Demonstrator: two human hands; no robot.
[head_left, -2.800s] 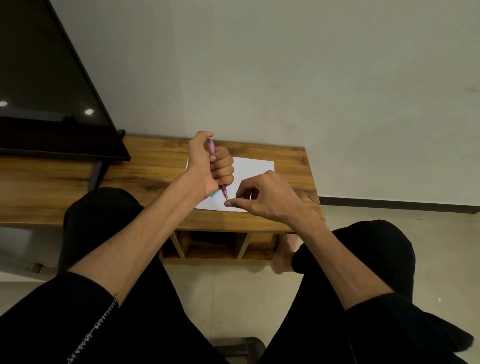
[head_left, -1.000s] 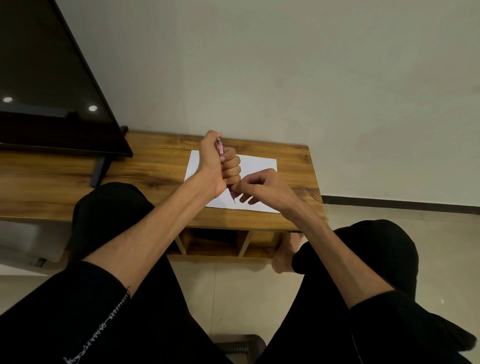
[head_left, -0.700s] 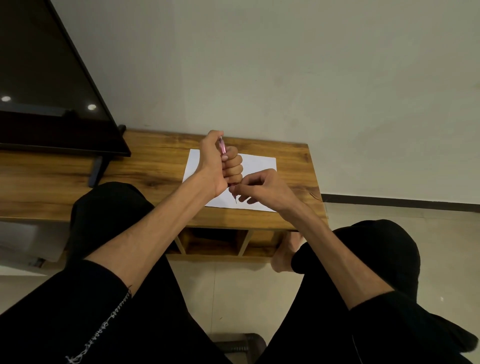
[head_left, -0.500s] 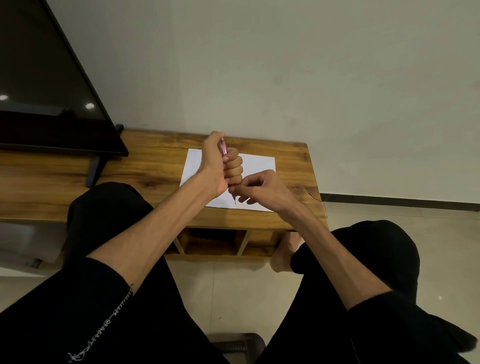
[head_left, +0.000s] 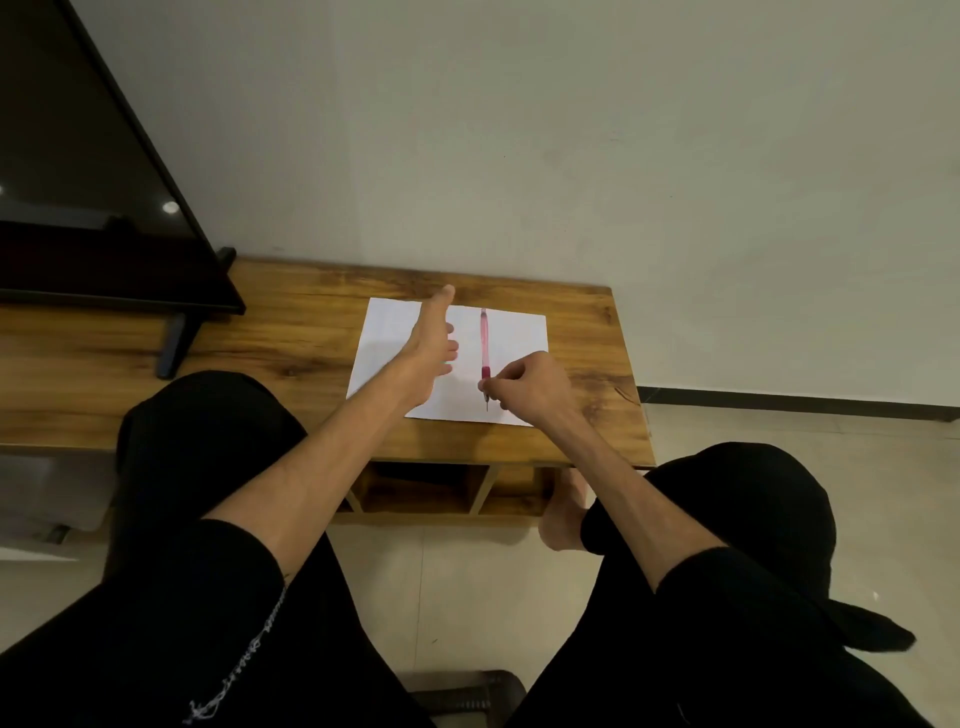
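Observation:
A pink pen (head_left: 484, 343) lies lengthwise on a white sheet of paper (head_left: 519, 338) on the low wooden table (head_left: 291, 332), its thin tip pointing toward me. My right hand (head_left: 524, 387) has its fingers curled, and thumb and fingertips pinch the pen's near end by the tip. My left hand (head_left: 431, 348) hovers over the paper just left of the pen, with the thumb stretched forward and the fingers relaxed. It holds nothing and is apart from the pen.
A black TV (head_left: 78, 182) on a stand fills the table's left part. The wall rises right behind the table. Open compartments (head_left: 426, 491) lie under the tabletop. My knees in black trousers flank the table, a bare foot (head_left: 561, 514) rests on the tiled floor.
My left hand gripped the pen upright in its fist; it has let go and opened. The pen now lies flat on the paper, with my right hand still pinching its tip end.

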